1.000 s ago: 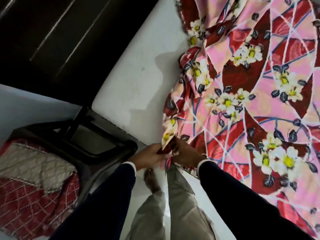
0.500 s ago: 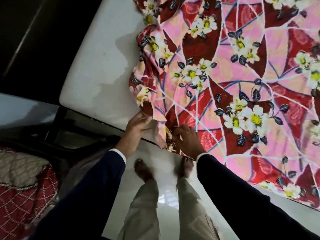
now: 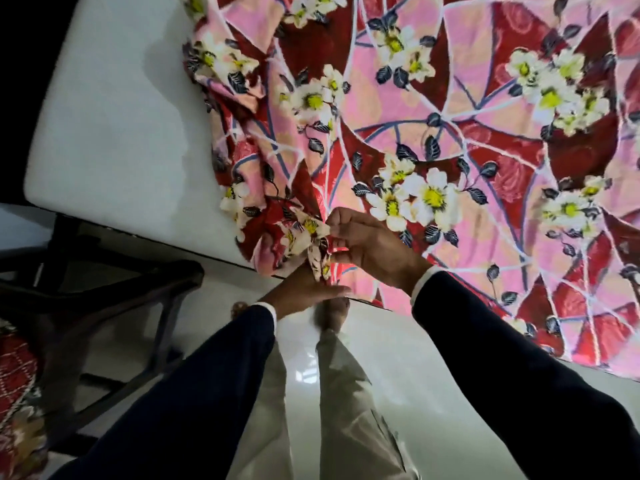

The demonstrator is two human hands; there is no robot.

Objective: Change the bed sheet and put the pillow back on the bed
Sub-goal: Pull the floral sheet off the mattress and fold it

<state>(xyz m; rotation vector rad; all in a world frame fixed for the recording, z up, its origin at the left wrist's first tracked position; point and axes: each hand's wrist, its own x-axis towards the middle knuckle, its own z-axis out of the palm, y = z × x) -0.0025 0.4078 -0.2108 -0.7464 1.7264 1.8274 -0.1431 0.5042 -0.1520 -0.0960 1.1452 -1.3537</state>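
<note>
A pink and red floral bed sheet (image 3: 433, 109) covers most of the white mattress (image 3: 114, 126), bunched in folds along its left side. The mattress's left part lies bare. At the near edge of the bed my right hand (image 3: 367, 240) pinches a gathered corner of the sheet. Just below it, my left hand (image 3: 304, 289) holds the hanging part of the same corner, with the fingers partly hidden by cloth. No pillow shows on the bed.
A dark wooden chair (image 3: 104, 289) stands left of my legs, beside the bed. Red patterned cloth (image 3: 17, 393) lies at the lower left edge. My bare feet stand on a glossy pale floor (image 3: 398, 358) against the bed's edge.
My left hand has left the sheet's edge farther left and come under my right hand at the gathered corner. The view has shifted, bringing the bed closer.
</note>
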